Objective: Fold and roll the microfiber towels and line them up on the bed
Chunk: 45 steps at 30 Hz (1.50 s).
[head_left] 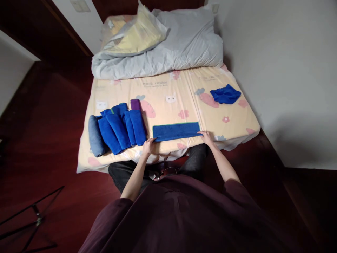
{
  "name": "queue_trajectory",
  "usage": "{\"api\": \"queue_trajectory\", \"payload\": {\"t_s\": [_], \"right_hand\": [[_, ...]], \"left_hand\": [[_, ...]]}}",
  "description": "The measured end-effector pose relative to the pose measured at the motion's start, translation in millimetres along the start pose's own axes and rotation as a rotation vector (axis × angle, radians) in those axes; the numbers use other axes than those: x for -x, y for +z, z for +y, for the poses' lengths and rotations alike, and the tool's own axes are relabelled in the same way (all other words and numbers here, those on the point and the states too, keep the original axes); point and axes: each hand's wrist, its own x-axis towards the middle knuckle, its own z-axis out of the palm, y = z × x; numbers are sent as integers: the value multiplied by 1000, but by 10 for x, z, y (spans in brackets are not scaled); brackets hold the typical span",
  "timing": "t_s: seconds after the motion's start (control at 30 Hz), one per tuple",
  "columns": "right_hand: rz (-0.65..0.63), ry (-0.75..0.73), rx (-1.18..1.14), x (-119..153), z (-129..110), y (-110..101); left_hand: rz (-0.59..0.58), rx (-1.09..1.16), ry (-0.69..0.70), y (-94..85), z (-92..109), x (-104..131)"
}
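Observation:
A blue towel (176,131) with a green edge lies folded into a long strip near the front edge of the bed. My left hand (149,146) pinches its near left corner, and my right hand (206,137) pinches the near right corner. Left of it, several rolled or folded blue towels (116,130) lie side by side, with a purple towel (135,104) behind them and a grey-blue rolled towel (96,135) at the far left. A crumpled blue cloth (225,94) rests farther back on the right, apart from my hands.
The bed (168,82) has a yellow patterned sheet. A grey quilt (189,42) is bunched at its head, with a yellow item in clear plastic (142,33) on top. A wall (289,77) runs along the right. A black metal stand (37,218) is on the floor at lower left.

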Motion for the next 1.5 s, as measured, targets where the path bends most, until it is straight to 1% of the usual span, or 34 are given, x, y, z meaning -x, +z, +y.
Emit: {"api": "queue_trajectory", "payload": {"t_s": [0.07,0.17,0.3,0.37,0.53,0.8,0.97,1.17,1.5], "right_hand": [[35,62,-87,-22,31,4],[82,151,-171,-54,36,24],[108,204,-222,-73,10,41],[111,216,-246,-75,4,49],[118,211,-260,-87,33,83],[57,221,-130,-102,71,102],[61,194,-103,-96,66,93],[15,258,-93,-99,38,73],[-15,268,-31,-92,-34,26]], "left_hand": [[59,83,-48,3,-10,-14],[126,155,-156,13,1,-50],[207,178,-238,46,17,-66],[223,170,-260,73,18,-52],[211,154,-283,126,15,-5],[198,108,-258,111,28,-14],[185,97,-252,109,29,-9],[172,93,-257,99,33,-9],[165,81,-240,109,36,12]]}}
